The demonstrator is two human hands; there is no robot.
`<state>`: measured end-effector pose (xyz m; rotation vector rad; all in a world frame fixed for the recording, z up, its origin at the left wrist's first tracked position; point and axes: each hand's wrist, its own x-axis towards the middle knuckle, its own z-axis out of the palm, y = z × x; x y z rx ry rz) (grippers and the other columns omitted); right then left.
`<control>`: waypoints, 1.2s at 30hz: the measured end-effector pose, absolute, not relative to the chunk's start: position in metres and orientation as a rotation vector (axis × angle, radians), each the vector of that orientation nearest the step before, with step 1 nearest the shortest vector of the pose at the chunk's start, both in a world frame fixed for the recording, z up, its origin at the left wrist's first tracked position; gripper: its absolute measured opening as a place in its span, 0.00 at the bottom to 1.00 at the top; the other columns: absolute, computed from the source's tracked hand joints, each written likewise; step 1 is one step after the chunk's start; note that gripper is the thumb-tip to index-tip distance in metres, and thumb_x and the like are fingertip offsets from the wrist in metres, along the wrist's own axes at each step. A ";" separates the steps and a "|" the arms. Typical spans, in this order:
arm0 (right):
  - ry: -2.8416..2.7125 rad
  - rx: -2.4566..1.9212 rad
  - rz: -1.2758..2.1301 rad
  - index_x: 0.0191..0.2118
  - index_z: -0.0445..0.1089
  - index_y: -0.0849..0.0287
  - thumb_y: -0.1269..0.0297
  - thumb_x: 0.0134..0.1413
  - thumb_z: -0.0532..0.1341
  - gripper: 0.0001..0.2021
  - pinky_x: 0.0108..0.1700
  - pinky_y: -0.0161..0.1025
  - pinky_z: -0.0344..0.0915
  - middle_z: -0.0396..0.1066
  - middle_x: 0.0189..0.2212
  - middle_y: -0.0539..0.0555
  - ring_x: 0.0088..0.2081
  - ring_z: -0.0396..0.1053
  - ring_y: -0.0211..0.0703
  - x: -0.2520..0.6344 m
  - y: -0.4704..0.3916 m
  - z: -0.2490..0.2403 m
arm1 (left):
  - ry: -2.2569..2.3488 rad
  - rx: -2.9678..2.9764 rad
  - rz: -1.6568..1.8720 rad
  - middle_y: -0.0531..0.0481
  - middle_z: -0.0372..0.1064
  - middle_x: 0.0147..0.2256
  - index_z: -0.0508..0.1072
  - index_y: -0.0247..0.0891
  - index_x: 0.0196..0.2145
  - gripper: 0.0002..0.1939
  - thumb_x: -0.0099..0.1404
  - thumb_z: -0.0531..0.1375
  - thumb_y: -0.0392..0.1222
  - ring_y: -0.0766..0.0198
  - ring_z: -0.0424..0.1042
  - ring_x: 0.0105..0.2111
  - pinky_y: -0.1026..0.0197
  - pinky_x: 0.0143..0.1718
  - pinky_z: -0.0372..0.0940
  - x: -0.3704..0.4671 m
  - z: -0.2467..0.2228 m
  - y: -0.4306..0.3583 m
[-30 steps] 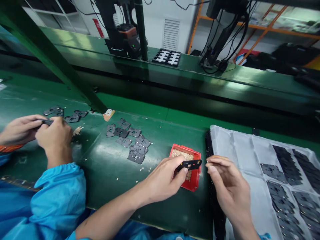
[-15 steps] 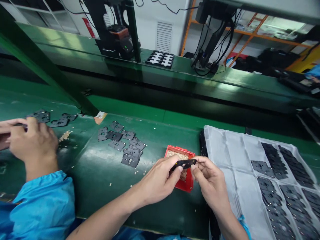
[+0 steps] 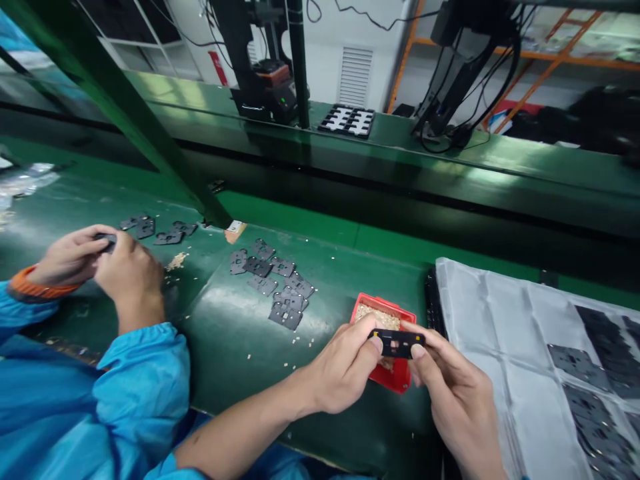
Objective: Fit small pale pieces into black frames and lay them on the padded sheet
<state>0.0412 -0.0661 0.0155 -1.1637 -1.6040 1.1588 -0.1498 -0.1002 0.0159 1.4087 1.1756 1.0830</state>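
Note:
A flat black plate (image 3: pixel 397 344) with small cut-outs hangs tilted over a red box (image 3: pixel 399 380) of small pale pieces. My left hand (image 3: pixel 345 363) pinches its left end between thumb and fingers. At the right end, the thumb and fingers of my right hand (image 3: pixel 450 377) are closed on the same plate. Several similar dark plates (image 3: pixel 287 310) lie loosely grouped on the green table, left of the box. To the right, a white divided tray (image 3: pixel 487 333) holds rows of black plates (image 3: pixel 595 407).
At the left, a co-worker's hands (image 3: pixel 133 273) hold a dark piece. More plates (image 3: pixel 145 227) and a pile of pale bits (image 3: pixel 177 261) lie near them. A green slanted post (image 3: pixel 150 137) meets the table. Behind stands a raised green shelf (image 3: pixel 200 110) with equipment.
The view has shifted left. The plate between my hands has tilted so more of its face shows. The co-worker's hands have come further into view.

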 end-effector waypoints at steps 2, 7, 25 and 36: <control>-1.643 -1.150 1.114 0.52 0.83 0.48 0.62 0.66 0.66 0.12 0.28 0.29 0.70 0.72 0.27 0.48 0.23 0.63 0.34 0.043 -0.069 0.016 | 1.186 1.376 1.140 0.55 0.60 0.28 0.60 0.41 0.35 0.12 0.78 0.46 0.42 0.64 0.61 0.28 0.60 0.34 0.61 -0.146 0.010 -0.101; -1.716 -1.145 1.014 0.54 0.83 0.48 0.62 0.67 0.66 0.13 0.29 0.29 0.72 0.71 0.25 0.48 0.21 0.63 0.34 0.044 -0.075 0.019 | 1.113 1.261 1.179 0.56 0.55 0.25 0.60 0.41 0.34 0.18 0.81 0.44 0.51 0.66 0.57 0.24 0.62 0.28 0.59 -0.143 0.003 -0.105; -1.778 -1.225 0.950 0.57 0.81 0.49 0.62 0.68 0.65 0.15 0.25 0.31 0.68 0.77 0.40 0.53 0.23 0.65 0.33 0.054 -0.093 0.013 | 0.947 1.122 1.253 0.59 0.52 0.22 0.60 0.40 0.32 0.23 0.80 0.48 0.58 0.70 0.54 0.20 0.66 0.23 0.57 -0.137 -0.005 -0.113; -1.776 -1.243 0.995 0.56 0.81 0.50 0.61 0.69 0.64 0.14 0.30 0.32 0.73 0.77 0.42 0.54 0.25 0.66 0.35 0.049 -0.098 0.018 | 0.959 1.040 1.282 0.59 0.52 0.21 0.61 0.40 0.31 0.22 0.78 0.50 0.57 0.70 0.54 0.20 0.66 0.22 0.55 -0.133 -0.010 -0.117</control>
